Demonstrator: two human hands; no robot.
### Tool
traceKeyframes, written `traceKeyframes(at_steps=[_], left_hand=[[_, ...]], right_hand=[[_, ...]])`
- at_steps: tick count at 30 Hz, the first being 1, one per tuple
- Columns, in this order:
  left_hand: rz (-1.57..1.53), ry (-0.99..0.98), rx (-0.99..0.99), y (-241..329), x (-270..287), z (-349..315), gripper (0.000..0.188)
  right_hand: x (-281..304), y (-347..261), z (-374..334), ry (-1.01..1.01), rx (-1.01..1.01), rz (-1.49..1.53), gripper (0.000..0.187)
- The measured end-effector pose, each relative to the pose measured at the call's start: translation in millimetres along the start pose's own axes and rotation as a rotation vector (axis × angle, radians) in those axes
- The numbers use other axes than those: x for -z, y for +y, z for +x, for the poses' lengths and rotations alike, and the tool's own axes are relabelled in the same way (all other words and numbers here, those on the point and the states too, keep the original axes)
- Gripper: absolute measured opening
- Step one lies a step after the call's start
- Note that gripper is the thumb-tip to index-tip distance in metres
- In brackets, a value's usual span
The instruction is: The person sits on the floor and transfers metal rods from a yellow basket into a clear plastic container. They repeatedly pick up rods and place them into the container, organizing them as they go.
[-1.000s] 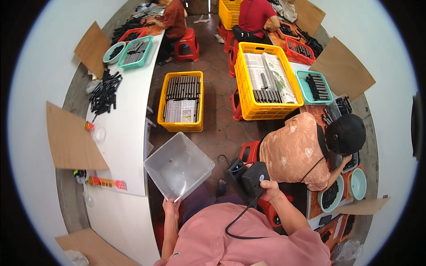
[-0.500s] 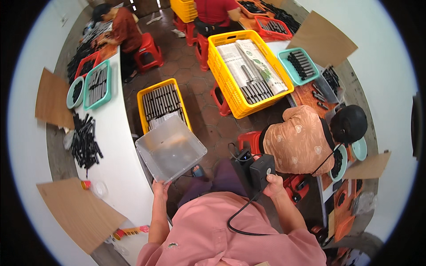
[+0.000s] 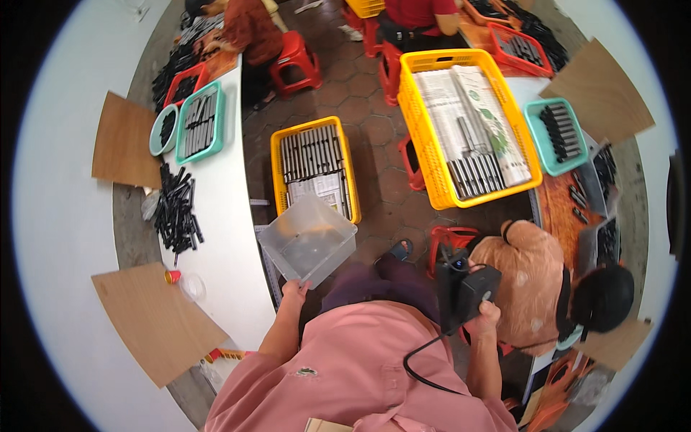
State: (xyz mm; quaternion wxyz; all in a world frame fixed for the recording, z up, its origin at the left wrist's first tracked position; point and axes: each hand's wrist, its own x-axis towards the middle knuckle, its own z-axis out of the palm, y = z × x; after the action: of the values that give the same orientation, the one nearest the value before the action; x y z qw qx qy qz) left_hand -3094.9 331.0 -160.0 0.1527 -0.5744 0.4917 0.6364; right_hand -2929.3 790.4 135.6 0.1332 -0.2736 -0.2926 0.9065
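Note:
My left hand (image 3: 296, 289) is closed on the near rim of an empty translucent plastic bin (image 3: 311, 245). The bin hangs tilted beside the white table (image 3: 227, 223), partly in front of a small yellow crate (image 3: 276, 173) of grey and black tubes. On the other side, my right hand (image 3: 488, 317) grips a black box-shaped device (image 3: 484, 286) with a small lit display and a black cable running back toward my shirt. Part of this hand's fingers is hidden behind the device.
A large yellow crate (image 3: 412, 115) with newspaper and tubes stands ahead on the right. Close to my right sits a person in a patterned orange shirt (image 3: 522, 277). Black tubes (image 3: 178, 212) and a turquoise tray (image 3: 220, 137) lie on the white table. A red stool (image 3: 295, 65) stands farther off.
My view has turned left, so the room sits farther right in the picture. I have moved forward slightly, still holding the bin and the device.

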Motion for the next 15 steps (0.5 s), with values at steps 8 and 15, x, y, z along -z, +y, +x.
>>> traceKeyframes(at_steps=[8, 15], left_hand=[[0.057, 0.0, 0.012, -4.4, -47.8, 28.3, 0.031], [0.124, 0.025, -0.184, 35.6, -116.3, 113.8, 0.031]], right_hand=[[-8.0, -27.2, 41.0, 0.101, 0.015, -0.079, 0.099], [-23.8, -23.2, 75.3, 0.183, -0.016, -0.189, 0.098]])
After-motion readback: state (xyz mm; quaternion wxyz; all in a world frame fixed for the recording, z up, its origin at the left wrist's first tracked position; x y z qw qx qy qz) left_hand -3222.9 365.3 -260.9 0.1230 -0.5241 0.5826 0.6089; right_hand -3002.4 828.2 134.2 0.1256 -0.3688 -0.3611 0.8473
